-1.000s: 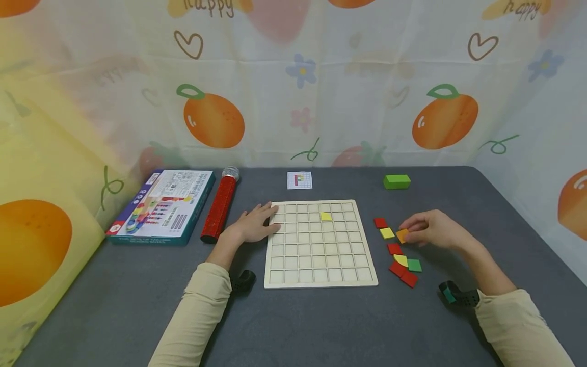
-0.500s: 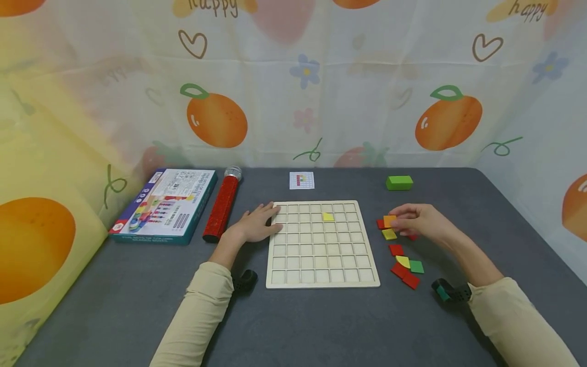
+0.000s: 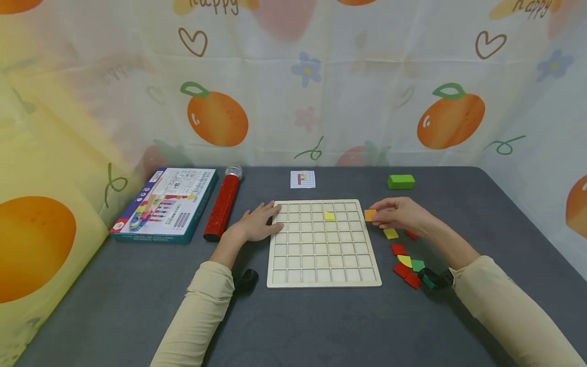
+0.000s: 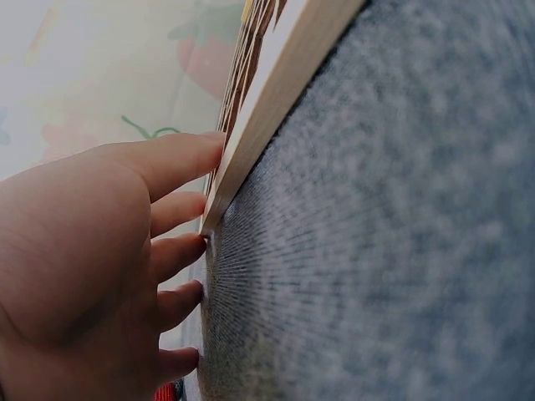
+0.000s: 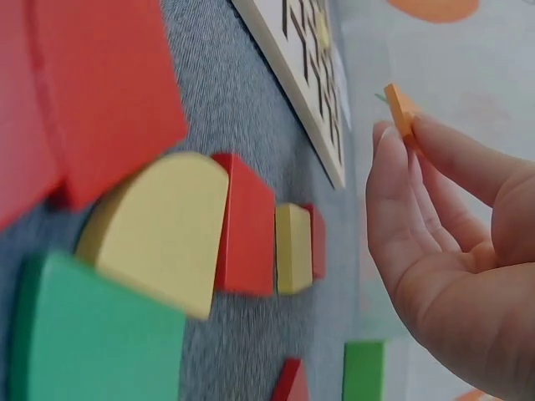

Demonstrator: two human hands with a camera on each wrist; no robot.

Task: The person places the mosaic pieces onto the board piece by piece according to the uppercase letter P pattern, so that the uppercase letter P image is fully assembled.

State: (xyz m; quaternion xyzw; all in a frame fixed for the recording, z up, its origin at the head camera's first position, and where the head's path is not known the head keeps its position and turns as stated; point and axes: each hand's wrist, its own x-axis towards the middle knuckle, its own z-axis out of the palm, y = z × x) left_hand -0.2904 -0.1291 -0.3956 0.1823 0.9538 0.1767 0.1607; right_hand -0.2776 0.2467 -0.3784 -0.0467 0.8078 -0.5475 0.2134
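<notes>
Board [image 3: 323, 243] lies flat on the grey table, my left hand [image 3: 257, 224] still pressing straight fingers on its near-left corner. My right hand [image 3: 401, 214] has lifted from the loose tile pile [image 3: 405, 262], pinching the orange tile [image 3: 370, 215] at its fingertips, now just off the board's right edge, so placement looks close.

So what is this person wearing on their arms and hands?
Both arms are in long, loose beige sleeves. The left hand and right hand are bare, with no gloves or rings visible. A small dark device sits at each wrist; the right one has a teal patch.
</notes>
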